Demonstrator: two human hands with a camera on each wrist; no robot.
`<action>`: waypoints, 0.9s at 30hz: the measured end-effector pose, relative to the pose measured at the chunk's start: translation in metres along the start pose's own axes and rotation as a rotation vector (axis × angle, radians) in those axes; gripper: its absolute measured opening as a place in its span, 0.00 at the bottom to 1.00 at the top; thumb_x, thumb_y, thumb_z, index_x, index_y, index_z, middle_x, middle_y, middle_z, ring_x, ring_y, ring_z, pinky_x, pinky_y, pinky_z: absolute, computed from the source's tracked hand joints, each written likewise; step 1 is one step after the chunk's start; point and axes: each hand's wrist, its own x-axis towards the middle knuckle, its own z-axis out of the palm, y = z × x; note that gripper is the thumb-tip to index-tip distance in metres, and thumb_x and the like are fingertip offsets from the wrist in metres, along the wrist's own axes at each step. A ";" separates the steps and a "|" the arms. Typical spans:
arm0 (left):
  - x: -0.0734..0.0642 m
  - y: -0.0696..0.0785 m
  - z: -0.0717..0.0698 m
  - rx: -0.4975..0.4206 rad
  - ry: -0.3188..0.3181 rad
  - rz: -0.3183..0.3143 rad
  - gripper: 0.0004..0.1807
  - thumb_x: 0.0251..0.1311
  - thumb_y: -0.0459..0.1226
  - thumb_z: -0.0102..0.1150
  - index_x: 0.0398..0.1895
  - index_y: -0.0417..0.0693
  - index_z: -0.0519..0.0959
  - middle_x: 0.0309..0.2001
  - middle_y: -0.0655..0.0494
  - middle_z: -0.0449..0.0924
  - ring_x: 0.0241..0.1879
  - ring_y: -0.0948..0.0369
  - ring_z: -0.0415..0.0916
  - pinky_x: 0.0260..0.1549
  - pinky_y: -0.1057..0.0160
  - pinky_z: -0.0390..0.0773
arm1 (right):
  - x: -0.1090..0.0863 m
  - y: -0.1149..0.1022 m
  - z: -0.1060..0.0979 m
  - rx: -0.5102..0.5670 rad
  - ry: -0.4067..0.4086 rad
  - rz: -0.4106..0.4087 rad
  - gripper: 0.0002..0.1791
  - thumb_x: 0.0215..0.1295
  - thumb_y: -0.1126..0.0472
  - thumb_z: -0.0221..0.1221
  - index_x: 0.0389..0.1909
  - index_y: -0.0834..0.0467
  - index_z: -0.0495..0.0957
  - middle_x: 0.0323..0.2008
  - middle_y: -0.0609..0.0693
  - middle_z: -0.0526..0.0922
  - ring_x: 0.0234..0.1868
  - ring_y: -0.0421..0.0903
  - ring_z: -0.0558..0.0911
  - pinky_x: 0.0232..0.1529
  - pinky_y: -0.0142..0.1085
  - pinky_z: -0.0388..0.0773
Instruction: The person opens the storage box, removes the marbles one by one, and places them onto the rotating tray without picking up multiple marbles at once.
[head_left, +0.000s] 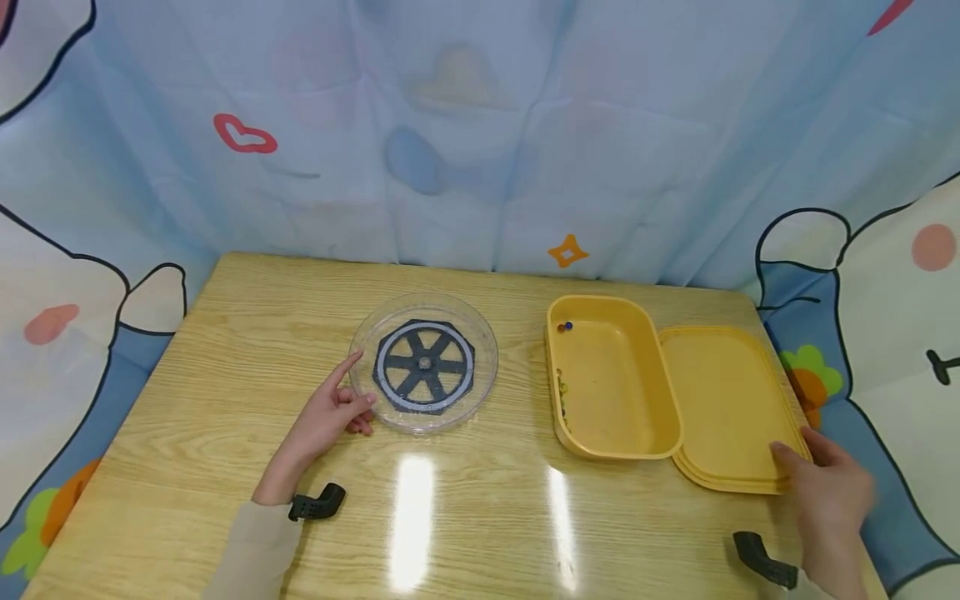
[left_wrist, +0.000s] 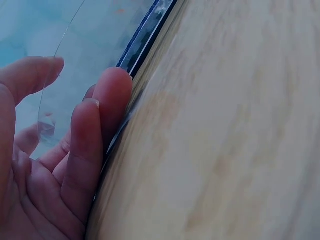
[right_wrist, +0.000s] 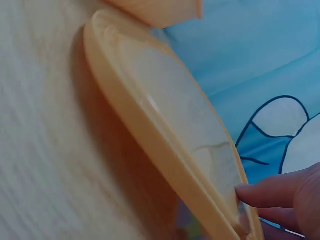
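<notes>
On the left half of the table lies a clear round plastic dish (head_left: 486,354), with a dark spoked wheel shape (head_left: 408,385) at its middle. My left hand (head_left: 330,414) holds its left rim, the index finger stretched along the edge and other fingers curled low beside it. In the left wrist view, the thin clear edge passes between the fingers (left_wrist: 85,150). Over on the right, my right hand (head_left: 832,483) pinches the near right corner of a yellow lid (head_left: 731,400). The right wrist view shows the lid (right_wrist: 165,100) tilted, with shadow under its rim.
A yellow plastic box (head_left: 611,383) stands just left of the lid, overlapping it in the head view. Several tiny coloured beads (head_left: 565,327) lie along its left side. A printed curtain (head_left: 465,142) hangs behind the wooden table (head_left: 247,350).
</notes>
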 end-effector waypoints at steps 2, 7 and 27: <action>0.000 -0.001 0.000 0.002 -0.001 0.002 0.41 0.70 0.36 0.59 0.80 0.56 0.49 0.29 0.40 0.80 0.25 0.50 0.83 0.28 0.61 0.82 | 0.001 0.002 0.001 -0.039 -0.017 -0.021 0.38 0.70 0.51 0.61 0.76 0.56 0.60 0.73 0.57 0.58 0.75 0.51 0.56 0.69 0.43 0.61; 0.002 -0.001 0.000 0.003 -0.004 0.009 0.41 0.70 0.37 0.59 0.80 0.57 0.49 0.29 0.38 0.80 0.26 0.50 0.83 0.28 0.60 0.82 | 0.001 0.006 0.004 -0.116 -0.025 -0.059 0.36 0.70 0.51 0.59 0.74 0.59 0.60 0.71 0.60 0.62 0.73 0.56 0.59 0.68 0.47 0.62; 0.000 -0.001 0.001 -0.009 -0.005 0.004 0.40 0.71 0.35 0.58 0.80 0.56 0.49 0.28 0.40 0.80 0.25 0.51 0.82 0.28 0.59 0.83 | -0.039 -0.063 0.000 0.084 0.083 -0.268 0.24 0.66 0.52 0.66 0.62 0.51 0.80 0.46 0.30 0.83 0.37 0.20 0.75 0.33 0.13 0.69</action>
